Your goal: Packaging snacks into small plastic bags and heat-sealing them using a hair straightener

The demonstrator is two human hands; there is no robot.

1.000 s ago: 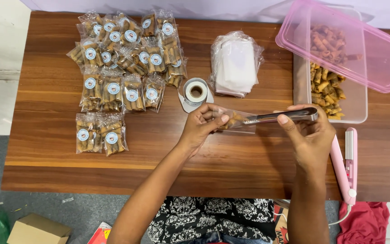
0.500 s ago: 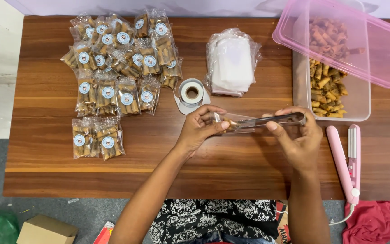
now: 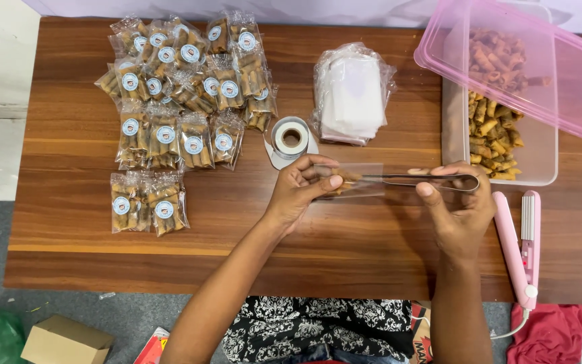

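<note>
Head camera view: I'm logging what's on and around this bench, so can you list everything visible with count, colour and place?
table: one, brown wood, centre.
filled snack packets: many, clear with round labels, table's far left.
empty bags: one stack, clear and white, far centre.
sticker roll: one, white, below that stack.
tub: one, clear, holding brown snack rolls, far right.
lid: one, pink, tilted over the tub.
heat sealer: one, pink, table's right edge.
cardboard box: one, brown, on the floor.
clear bag: one, in the left hand.
tongs: one, metal, tips inside the bag.
left hand: grip on the bag.
right hand: grip on the tongs.
</note>
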